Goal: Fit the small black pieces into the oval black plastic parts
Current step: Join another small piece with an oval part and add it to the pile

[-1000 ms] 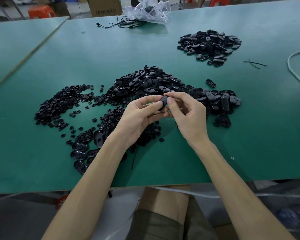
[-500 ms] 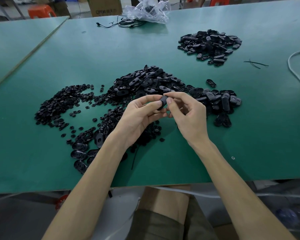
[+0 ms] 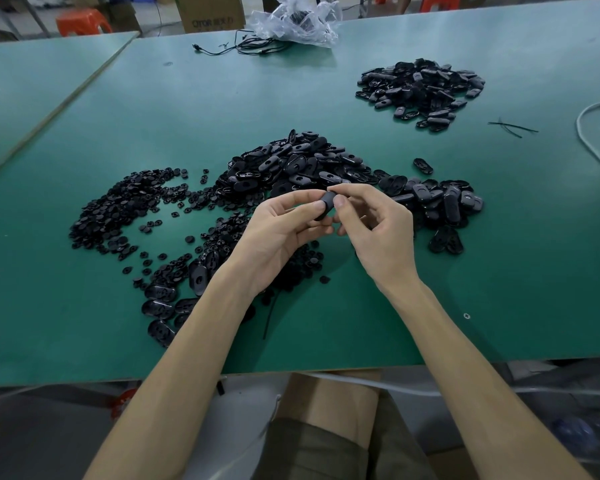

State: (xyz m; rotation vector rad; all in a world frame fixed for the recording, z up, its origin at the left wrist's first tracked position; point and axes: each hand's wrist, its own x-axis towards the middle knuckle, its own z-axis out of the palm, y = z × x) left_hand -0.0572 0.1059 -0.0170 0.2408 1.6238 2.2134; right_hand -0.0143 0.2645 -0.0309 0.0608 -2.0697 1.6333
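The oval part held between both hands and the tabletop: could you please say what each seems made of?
Oval part: likely moulded plastic, matte black with a faint sheen on its rounded edge. Tabletop: probably laminated board, smooth green face, pale brownish edge at the front.

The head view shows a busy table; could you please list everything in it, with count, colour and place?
table: one, green, fills the view
second table: one, green, far left
oval parts: many, black, middle heap
far pile: one, black oval parts, far right
small pieces: many, black, left of the heap
bag: one, clear, far edge
black cable: one, beside the bag
white cable: one, right edge
box: one, brown, beyond the table
held part: one, black, between both hands
left hand: one, fingers pinch the held part
right hand: one, fingers pinch the held part
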